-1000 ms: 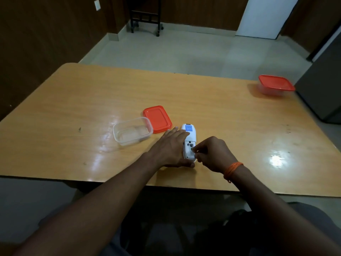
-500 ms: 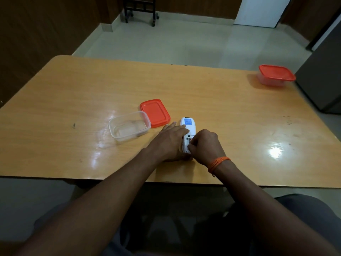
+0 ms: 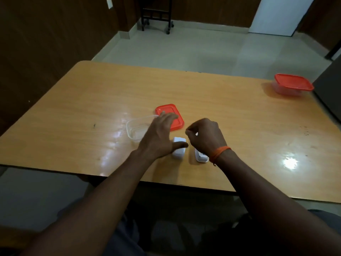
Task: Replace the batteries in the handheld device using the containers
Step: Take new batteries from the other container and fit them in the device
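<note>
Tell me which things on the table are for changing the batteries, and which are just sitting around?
For the job:
white device
its white cover piece, by the left hand
open clear container
loose red lid
closed red-lidded container

Just around:
black wheeled stand
white door

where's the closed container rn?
Head view: the closed container with the red lid sits at the table's far right corner, well away from both hands and the open container.

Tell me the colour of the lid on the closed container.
Red-orange lid, seen in the head view at the table's far right.
</note>
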